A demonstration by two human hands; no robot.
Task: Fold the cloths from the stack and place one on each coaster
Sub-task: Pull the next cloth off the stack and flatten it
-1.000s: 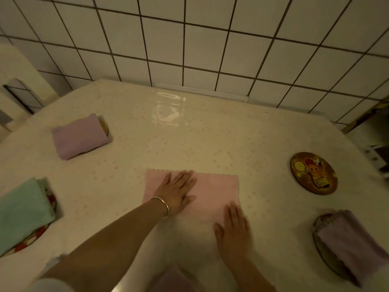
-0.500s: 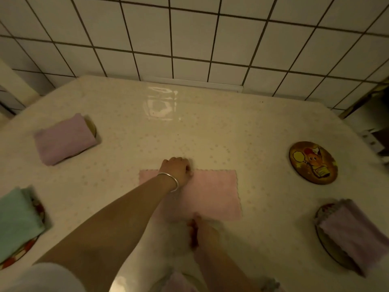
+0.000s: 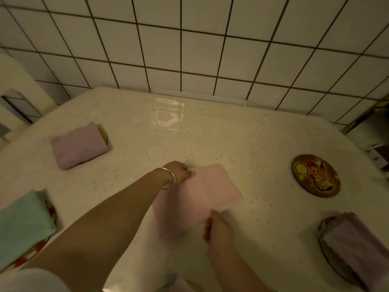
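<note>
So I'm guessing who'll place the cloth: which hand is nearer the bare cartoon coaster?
Right. The right hand pinches the pink cloth at its near edge, below-left of the coaster; the left hand grips the far-left corner, farther away.

Folded pink cloth (image 3: 197,197) lies skewed at mid-table, left of bare cartoon coaster (image 3: 315,175).

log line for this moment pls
step: folding | left hand and right hand: pinching pink cloth | bare coaster: awaiting cloth
</note>
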